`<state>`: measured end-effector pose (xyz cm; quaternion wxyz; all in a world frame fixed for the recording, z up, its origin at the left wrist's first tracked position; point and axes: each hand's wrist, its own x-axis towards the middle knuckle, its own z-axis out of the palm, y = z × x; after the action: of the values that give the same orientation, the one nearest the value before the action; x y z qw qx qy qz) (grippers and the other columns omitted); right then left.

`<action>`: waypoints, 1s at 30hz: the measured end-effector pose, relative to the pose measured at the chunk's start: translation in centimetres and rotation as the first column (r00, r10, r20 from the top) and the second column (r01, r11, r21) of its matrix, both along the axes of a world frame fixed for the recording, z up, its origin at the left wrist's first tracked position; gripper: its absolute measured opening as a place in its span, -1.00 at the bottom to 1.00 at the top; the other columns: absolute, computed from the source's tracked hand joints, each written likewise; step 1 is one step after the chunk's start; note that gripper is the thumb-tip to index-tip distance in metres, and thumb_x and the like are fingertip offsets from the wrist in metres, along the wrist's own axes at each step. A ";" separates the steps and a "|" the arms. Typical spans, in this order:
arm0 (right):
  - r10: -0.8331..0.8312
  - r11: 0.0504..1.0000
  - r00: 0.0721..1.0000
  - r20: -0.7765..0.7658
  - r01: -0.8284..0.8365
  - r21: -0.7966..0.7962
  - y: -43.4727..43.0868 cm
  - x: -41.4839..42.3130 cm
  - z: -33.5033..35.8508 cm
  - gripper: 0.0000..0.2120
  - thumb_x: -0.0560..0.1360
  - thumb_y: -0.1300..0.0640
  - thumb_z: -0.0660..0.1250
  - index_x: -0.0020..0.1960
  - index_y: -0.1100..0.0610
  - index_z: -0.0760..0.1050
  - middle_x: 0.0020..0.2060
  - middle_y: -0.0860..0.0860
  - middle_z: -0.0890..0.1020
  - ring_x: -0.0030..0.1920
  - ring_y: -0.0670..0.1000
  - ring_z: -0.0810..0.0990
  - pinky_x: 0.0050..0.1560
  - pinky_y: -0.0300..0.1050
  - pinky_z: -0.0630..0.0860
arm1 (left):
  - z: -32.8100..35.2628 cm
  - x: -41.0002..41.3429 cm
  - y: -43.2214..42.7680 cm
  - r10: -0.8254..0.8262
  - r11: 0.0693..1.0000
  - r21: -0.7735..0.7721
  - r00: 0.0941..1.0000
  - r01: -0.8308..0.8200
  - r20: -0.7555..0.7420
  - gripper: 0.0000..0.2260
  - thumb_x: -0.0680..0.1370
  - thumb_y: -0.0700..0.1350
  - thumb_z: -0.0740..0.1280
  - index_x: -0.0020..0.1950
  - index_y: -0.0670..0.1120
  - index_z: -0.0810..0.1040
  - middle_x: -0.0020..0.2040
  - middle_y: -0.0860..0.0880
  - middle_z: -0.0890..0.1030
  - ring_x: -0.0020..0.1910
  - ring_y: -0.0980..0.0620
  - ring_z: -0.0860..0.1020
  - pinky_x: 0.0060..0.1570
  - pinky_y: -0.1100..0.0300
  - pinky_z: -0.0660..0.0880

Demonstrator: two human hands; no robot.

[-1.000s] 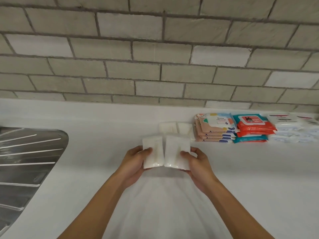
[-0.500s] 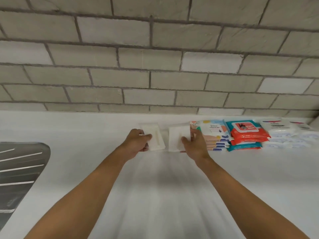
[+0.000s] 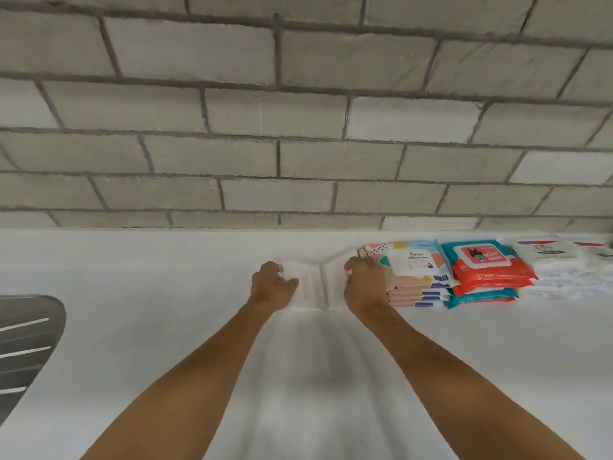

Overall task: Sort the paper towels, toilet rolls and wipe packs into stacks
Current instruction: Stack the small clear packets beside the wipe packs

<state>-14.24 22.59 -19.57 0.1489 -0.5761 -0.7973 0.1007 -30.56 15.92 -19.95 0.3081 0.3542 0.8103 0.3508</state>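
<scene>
Two white packs are being gripped, one in the left hand and one in the right hand, apparently atop others, beside the stacked wipe packs.

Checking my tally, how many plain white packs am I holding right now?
2. The left pack is in the left hand; the right pack in the right hand, beside the patterned wipe stack. Others may lie hidden beneath.

Probably kitchen: steel drainboard, tiled wall.
</scene>
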 end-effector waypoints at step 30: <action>-0.300 0.953 0.772 -0.560 0.221 -0.206 -7.7 3.9 -4.0 -0.67 0.52 0.23 0.34 0.28 0.13 0.50 0.14 0.10 0.61 0.09 0.07 0.60 0.20 -0.18 0.45 | -1.9 1.7 -0.8 -0.052 0.999 -0.007 0.998 0.052 -0.038 -0.11 0.39 0.18 0.48 0.54 -0.15 0.13 0.39 -0.15 0.40 0.37 -0.11 0.40 0.29 0.12 0.37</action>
<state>-10.38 14.92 -23.60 0.3620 -0.6303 -0.6167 0.3022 -28.86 15.16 -21.89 0.3026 0.3807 0.8076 0.3335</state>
